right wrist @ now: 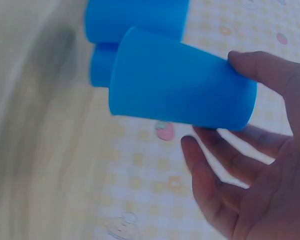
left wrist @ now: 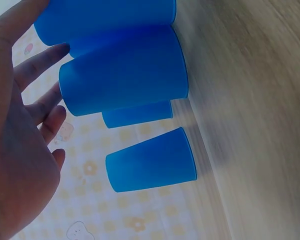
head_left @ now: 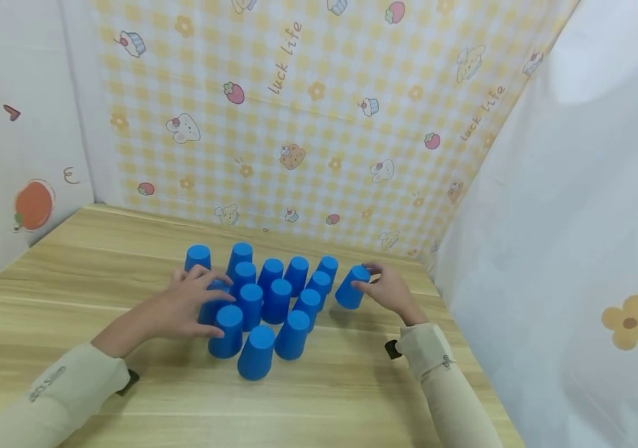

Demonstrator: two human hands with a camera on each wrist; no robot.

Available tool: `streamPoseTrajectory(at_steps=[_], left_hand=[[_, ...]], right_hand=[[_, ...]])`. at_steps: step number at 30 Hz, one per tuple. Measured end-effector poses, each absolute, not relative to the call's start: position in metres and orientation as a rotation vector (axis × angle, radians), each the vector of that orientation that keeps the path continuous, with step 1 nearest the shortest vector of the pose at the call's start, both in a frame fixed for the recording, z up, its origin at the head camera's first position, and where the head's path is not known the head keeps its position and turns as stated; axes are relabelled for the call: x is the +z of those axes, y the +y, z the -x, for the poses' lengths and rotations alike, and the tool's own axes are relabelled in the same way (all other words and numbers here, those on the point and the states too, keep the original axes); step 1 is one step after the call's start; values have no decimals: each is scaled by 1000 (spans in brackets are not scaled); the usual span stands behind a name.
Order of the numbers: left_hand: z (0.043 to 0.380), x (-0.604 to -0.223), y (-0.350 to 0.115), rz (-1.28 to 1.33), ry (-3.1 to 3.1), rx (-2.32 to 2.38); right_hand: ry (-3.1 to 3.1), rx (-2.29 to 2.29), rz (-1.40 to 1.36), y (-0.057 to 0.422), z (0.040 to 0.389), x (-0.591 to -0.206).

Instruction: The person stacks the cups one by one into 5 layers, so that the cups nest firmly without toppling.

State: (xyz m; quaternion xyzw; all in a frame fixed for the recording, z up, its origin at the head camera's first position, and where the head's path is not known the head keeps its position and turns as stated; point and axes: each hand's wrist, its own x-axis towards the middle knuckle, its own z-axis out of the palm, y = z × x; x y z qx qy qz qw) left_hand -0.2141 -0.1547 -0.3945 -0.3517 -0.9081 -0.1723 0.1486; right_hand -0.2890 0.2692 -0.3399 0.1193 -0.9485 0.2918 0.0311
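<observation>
One pinched cup (head_left: 351, 289) is leaning in right grip (head_left: 390, 289); splayed left grip (head_left: 184, 306) is sitting by other cups (head_left: 231, 339); gently levelling should be helping imo.

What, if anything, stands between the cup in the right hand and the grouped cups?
Nothing visible does: in the head view, only bare wooden tabletop shows between the held blue cup, gripped by the right hand, and the nearest upturned cups.

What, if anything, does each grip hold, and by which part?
The right grip holds a cup by its sides near the narrow top. The left grip, spread beside other cups, shows no clear hold.
</observation>
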Motion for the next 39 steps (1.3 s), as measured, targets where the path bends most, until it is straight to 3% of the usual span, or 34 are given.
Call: streamPoseTrajectory(at_steps=[14, 39], left_hand=[[211, -394, -146, 1045, -2597, -439], [204, -392, -142, 1019, -2563, -321]], right_hand=[[-2812, 858, -291, 253, 318, -300], [-2805, 1119, -160, 201, 396, -320]])
